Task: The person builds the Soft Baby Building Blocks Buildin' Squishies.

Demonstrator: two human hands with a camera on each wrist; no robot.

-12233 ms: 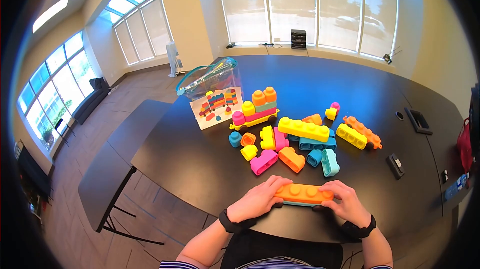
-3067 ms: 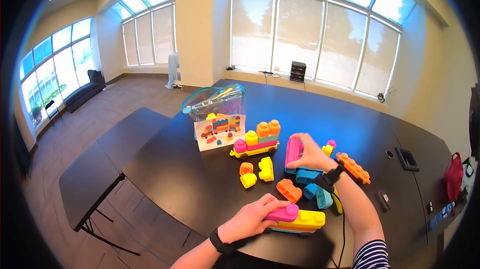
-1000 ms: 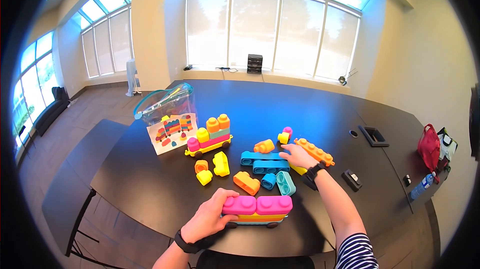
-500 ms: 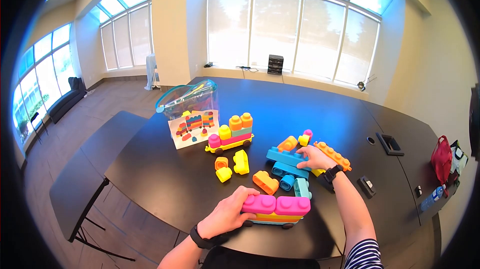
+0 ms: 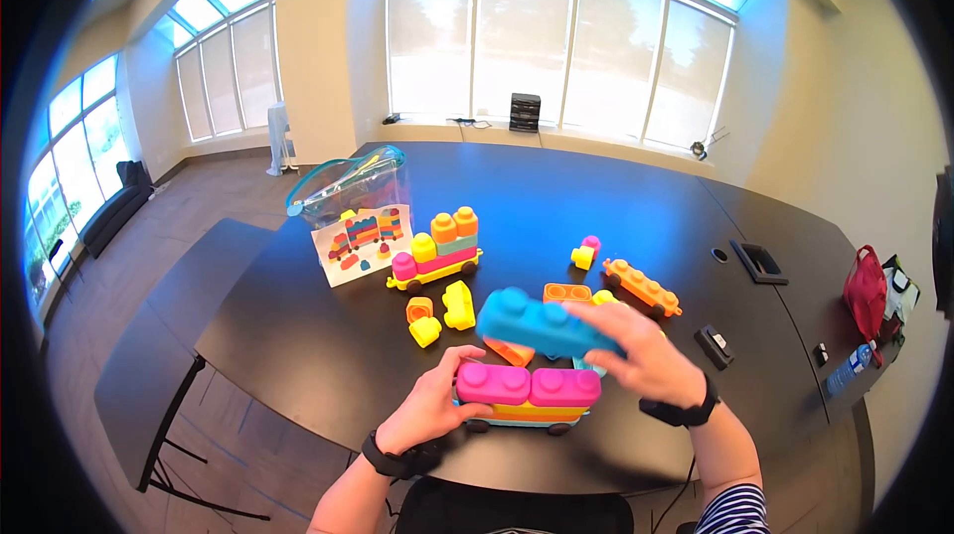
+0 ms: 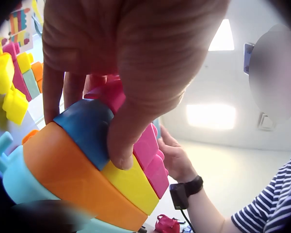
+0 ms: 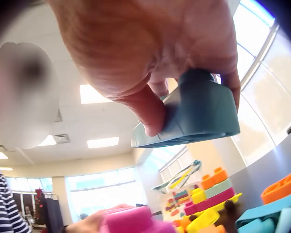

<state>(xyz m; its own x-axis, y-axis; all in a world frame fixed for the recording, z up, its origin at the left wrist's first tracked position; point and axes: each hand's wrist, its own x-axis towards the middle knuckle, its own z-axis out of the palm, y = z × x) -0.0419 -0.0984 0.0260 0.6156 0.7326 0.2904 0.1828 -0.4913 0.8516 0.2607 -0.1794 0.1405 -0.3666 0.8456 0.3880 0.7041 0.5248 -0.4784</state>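
Note:
My left hand point(image 5: 427, 410) grips the left end of a wheeled stack of toy building blocks near the table's front edge. In the left wrist view, its light blue base point(image 6: 19, 179) carries an orange block point(image 6: 77, 174). Above that lie a blue block point(image 6: 85, 126) and a yellow block point(image 6: 131, 187), with two pink blocks point(image 5: 492, 385) side by side on top. The thumb presses the blue block's side. My right hand point(image 5: 651, 350) holds a long blue building block point(image 5: 537, 323), studs up, above and behind the pink blocks. Its hollow underside edge shows in the right wrist view.
Behind the stack lie loose blocks: yellow point(image 5: 458, 305), orange point(image 5: 566, 293) and others partly hidden by the held block. A built toy train car point(image 5: 437, 258) stands left, before a picture card point(image 5: 363, 244) and clear bag point(image 5: 368, 181). An orange wheeled base point(image 5: 644, 286) sits right.
Since half a second ago, my right hand has lifted the long blue block from the pile and brought it toward the stack. Earlier, yellow and pink blocks were added above the orange one.

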